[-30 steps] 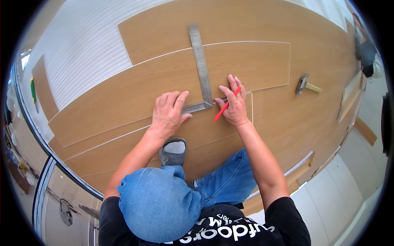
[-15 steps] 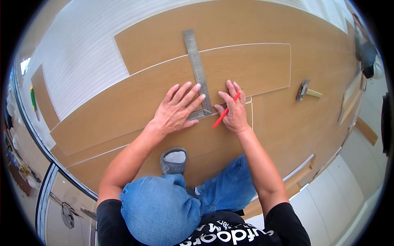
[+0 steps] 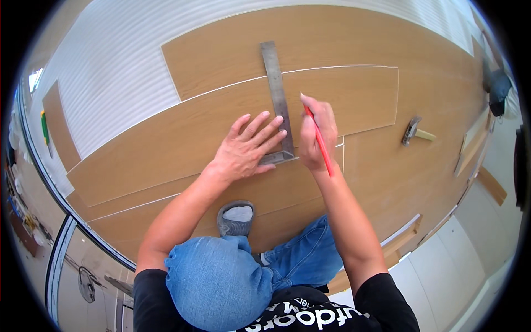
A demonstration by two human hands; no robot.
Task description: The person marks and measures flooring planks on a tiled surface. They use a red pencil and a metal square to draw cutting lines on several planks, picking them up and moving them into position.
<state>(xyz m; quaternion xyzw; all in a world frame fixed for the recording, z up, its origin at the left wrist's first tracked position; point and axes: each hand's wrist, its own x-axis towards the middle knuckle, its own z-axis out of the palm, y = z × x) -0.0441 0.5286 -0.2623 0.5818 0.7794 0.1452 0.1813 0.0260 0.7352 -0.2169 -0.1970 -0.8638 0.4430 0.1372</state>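
My left hand (image 3: pixel 243 146) lies flat with its fingers spread, pressing on a metal try square (image 3: pixel 276 83) near its corner. The square's long blade points away from me across a wood-coloured floor plank (image 3: pixel 160 149), and its short arm runs beneath my left thumb. Just right of the blade, my right hand (image 3: pixel 319 133) is closed round a red pencil (image 3: pixel 319 138). The pencil slants, its upper end between thumb and forefinger and its lower end over my wrist. A gap from the blade keeps the right hand off the square.
A hammer (image 3: pixel 415 131) with a pale wooden handle lies on the laid planks to the right. White ribbed underlay (image 3: pixel 121 72) spreads at the far left, near a loose plank strip (image 3: pixel 60 127) and a green-handled tool (image 3: pixel 45 128). A metal track (image 3: pixel 47 182) edges the left side.
The try square has shifted slightly right under my left hand. My right hand has lifted from the plank beside it, and the pencil has swung to point away from me.
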